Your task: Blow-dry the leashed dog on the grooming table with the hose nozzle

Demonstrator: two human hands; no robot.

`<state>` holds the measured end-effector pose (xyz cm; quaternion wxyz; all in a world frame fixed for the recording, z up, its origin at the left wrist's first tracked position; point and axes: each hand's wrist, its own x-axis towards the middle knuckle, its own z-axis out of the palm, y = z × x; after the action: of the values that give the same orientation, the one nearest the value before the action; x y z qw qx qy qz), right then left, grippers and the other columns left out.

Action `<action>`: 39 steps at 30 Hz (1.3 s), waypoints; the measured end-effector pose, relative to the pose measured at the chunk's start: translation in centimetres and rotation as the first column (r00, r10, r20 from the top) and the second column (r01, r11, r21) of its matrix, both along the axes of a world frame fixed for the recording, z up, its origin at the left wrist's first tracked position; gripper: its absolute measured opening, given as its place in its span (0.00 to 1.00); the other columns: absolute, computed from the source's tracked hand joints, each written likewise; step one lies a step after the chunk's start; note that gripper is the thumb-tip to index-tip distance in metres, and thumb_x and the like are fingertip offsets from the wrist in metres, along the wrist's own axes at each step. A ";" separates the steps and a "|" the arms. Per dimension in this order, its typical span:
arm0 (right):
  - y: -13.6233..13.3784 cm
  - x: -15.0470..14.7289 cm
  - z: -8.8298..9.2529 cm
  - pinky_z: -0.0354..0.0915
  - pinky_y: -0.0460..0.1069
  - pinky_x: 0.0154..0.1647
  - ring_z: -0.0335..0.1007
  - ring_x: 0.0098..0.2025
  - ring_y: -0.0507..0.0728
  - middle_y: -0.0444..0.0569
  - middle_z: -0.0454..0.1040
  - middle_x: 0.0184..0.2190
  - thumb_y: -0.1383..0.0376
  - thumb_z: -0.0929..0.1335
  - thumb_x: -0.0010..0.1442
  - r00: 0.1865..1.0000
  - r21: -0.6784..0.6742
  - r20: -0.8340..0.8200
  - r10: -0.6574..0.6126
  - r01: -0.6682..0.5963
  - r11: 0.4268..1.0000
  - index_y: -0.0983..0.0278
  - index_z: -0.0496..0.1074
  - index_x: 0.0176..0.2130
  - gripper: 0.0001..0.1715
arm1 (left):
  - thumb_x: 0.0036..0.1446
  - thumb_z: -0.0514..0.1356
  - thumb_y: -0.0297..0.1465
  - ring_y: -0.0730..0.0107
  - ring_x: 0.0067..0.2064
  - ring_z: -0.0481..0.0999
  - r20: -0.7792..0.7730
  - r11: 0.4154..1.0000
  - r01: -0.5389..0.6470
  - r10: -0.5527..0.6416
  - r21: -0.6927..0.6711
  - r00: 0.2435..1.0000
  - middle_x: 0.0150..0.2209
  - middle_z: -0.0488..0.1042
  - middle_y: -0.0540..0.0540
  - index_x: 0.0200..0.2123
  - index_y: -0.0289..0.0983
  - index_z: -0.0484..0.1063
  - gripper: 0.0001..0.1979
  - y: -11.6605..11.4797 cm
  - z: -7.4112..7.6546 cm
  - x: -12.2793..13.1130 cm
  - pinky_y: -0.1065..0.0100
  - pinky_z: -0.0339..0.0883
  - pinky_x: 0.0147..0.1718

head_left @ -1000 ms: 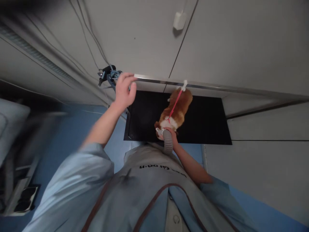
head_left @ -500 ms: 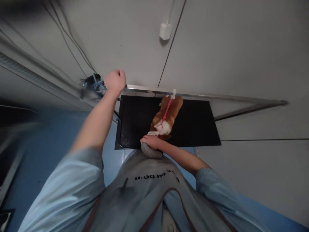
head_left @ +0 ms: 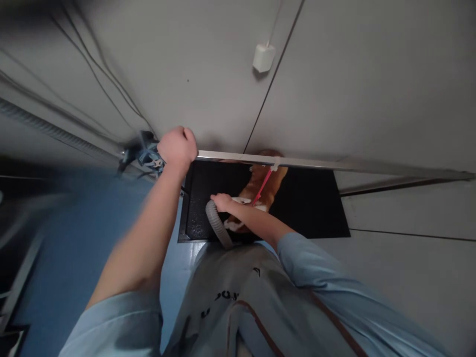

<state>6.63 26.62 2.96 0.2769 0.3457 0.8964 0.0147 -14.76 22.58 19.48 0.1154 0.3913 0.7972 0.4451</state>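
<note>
My left hand (head_left: 178, 145) is closed in a fist at the left end of a horizontal metal bar (head_left: 230, 156). My right hand (head_left: 223, 202) grips the end of a grey ribbed hose (head_left: 215, 220), with a white nozzle (head_left: 242, 200) pointing over the dog. A brown and white dog (head_left: 278, 186) stands below the bar on a black grooming table (head_left: 310, 203). From a pale clip (head_left: 275, 163) on the bar, a red strap (head_left: 263, 186) runs down to the dog. My right hand and forearm hide part of its head and neck.
Tangled blue straps and dark gear (head_left: 147, 151) hang left of my left hand. A white plug-like box (head_left: 264, 58) is on the grey wall. Cables (head_left: 100, 59) and a long ribbed hose (head_left: 48, 126) run along the left. The floor (head_left: 130, 208) is blue.
My right hand has moved forward and slightly left with the hose, out over the table. The dog's head has come nearer to me. My left hand stays at the bar; the view has shifted.
</note>
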 end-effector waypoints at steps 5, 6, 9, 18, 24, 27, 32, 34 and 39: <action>7.1 2.0 2.7 0.74 0.56 0.54 0.80 0.56 0.68 0.66 0.78 0.55 0.65 0.72 0.65 0.995 0.085 0.035 -0.094 0.091 0.992 0.67 0.72 0.60 0.26 | 0.72 0.44 0.42 0.41 0.53 0.78 -0.037 0.999 -0.014 0.012 -0.052 0.999 0.45 0.81 0.31 0.47 0.39 0.80 0.25 0.6 0.1 -0.2 0.49 0.69 0.49; 8.2 2.2 3.2 0.74 0.58 0.55 0.78 0.58 0.70 0.67 0.77 0.57 0.66 0.72 0.64 0.994 0.107 0.037 -0.105 0.100 0.989 0.68 0.71 0.61 0.28 | 0.72 0.45 0.42 0.41 0.52 0.79 -0.044 0.998 -0.018 0.016 -0.061 0.999 0.44 0.81 0.31 0.46 0.39 0.80 0.25 0.7 0.1 -0.2 0.49 0.70 0.49; 9.8 2.2 3.8 0.71 0.62 0.59 0.75 0.61 0.73 0.71 0.74 0.60 0.68 0.72 0.63 0.994 0.136 0.038 -0.107 0.101 0.986 0.71 0.70 0.63 0.30 | 0.71 0.45 0.40 0.41 0.52 0.79 -0.063 0.996 -0.027 0.021 -0.088 0.998 0.44 0.81 0.31 0.46 0.38 0.80 0.24 0.8 0.2 -0.3 0.50 0.71 0.48; 8.6 1.3 5.9 0.72 0.56 0.54 0.78 0.56 0.69 0.68 0.77 0.57 0.63 0.74 0.62 0.995 0.088 -0.009 -0.103 0.104 0.991 0.69 0.72 0.60 0.29 | 0.70 0.46 0.38 0.40 0.50 0.82 -0.117 0.994 -0.054 0.043 -0.097 0.992 0.44 0.82 0.29 0.43 0.37 0.81 0.23 0.7 0.3 -0.3 0.50 0.71 0.46; -0.3 3.7 6.8 0.71 0.52 0.55 0.77 0.55 0.62 0.57 0.78 0.55 0.64 0.70 0.65 0.985 0.037 -0.169 -0.014 0.020 0.999 0.61 0.72 0.59 0.23 | 0.69 0.47 0.38 0.38 0.50 0.81 -0.095 0.992 -0.050 0.039 -0.114 0.995 0.42 0.82 0.29 0.43 0.38 0.81 0.22 0.6 0.6 -0.2 0.48 0.70 0.46; -7.0 8.7 6.2 0.71 0.56 0.59 0.76 0.56 0.65 0.57 0.78 0.55 0.59 0.70 0.65 0.883 -0.032 -0.456 0.111 -0.141 0.989 0.60 0.75 0.56 0.20 | 0.71 0.47 0.40 0.39 0.54 0.79 -0.085 0.987 -0.026 0.013 -0.158 0.996 0.47 0.81 0.29 0.45 0.38 0.80 0.23 0.2 1.1 0.1 0.49 0.70 0.49; -9.9 21.8 5.5 0.74 0.61 0.59 0.78 0.54 0.67 0.54 0.81 0.50 0.55 0.73 0.56 0.652 -0.041 -0.746 -0.136 0.158 0.987 0.54 0.76 0.51 0.23 | 0.72 0.43 0.36 0.44 0.54 0.78 -0.156 0.966 -0.008 -0.034 -0.260 0.987 0.51 0.80 0.31 0.49 0.32 0.77 0.24 -0.3 1.9 0.8 0.50 0.69 0.50; -7.7 25.2 5.5 0.75 0.64 0.58 0.79 0.51 0.68 0.57 0.81 0.48 0.51 0.73 0.53 0.486 -0.015 -0.845 -0.223 0.395 0.919 0.58 0.75 0.49 0.26 | 0.72 0.44 0.35 0.45 0.53 0.78 -0.170 0.958 -0.006 -0.045 -0.286 0.984 0.51 0.80 0.31 0.50 0.31 0.77 0.24 -0.3 2.1 0.9 0.50 0.70 0.50; 1.3 24.7 8.0 0.77 0.60 0.50 0.78 0.47 0.64 0.64 0.80 0.48 0.47 0.69 0.65 0.330 0.042 -0.933 -0.147 0.503 0.863 0.68 0.73 0.53 0.30 | 0.72 0.44 0.35 0.45 0.53 0.79 -0.167 0.958 -0.017 -0.032 -0.285 0.985 0.53 0.80 0.29 0.51 0.28 0.77 0.24 -0.2 2.4 1.2 0.48 0.71 0.51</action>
<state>31.30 27.96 10.95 -0.3185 0.5117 0.7934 -0.0849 -13.57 22.35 21.83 0.1041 0.4099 0.8585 0.2899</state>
